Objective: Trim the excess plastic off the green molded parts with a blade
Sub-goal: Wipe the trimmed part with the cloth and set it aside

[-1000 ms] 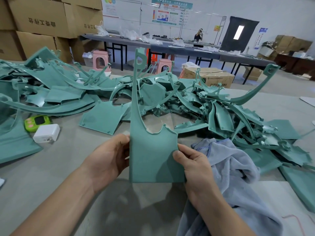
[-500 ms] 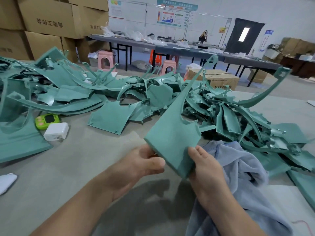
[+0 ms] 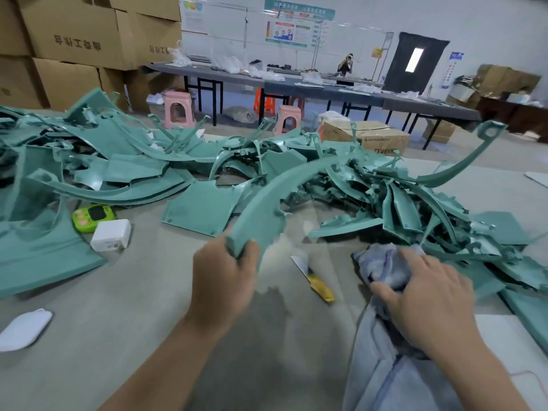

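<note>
**Person at a grey table [image 3: 89, 336], one green part in hand, knife lying unheld.**

Nearest, the left hand [image 3: 225, 280] is closed round the broad end of a curved green part [image 3: 267, 203], whose narrow arm rises off the table toward one o'clock. The right hand [image 3: 430, 295] lies on a bunched grey cloth [image 3: 382, 271] with fingers spread and gripping nothing; motion blur softens it. Between the hands a knife [image 3: 312, 277] with a yellow handle lies flat on the table, blade pointing to eleven o'clock. At ten o'clock from the left hand sit a white charger [image 3: 111, 235] and, just beyond it, a green timer [image 3: 93, 216]. Behind these, from nine to three o'clock, spreads the pile of green parts [image 3: 385, 197]. Farther off stand pink stools [image 3: 179, 109], long dark tables [image 3: 296, 84] and, at ten o'clock, stacked cardboard boxes [image 3: 74, 34].
</note>
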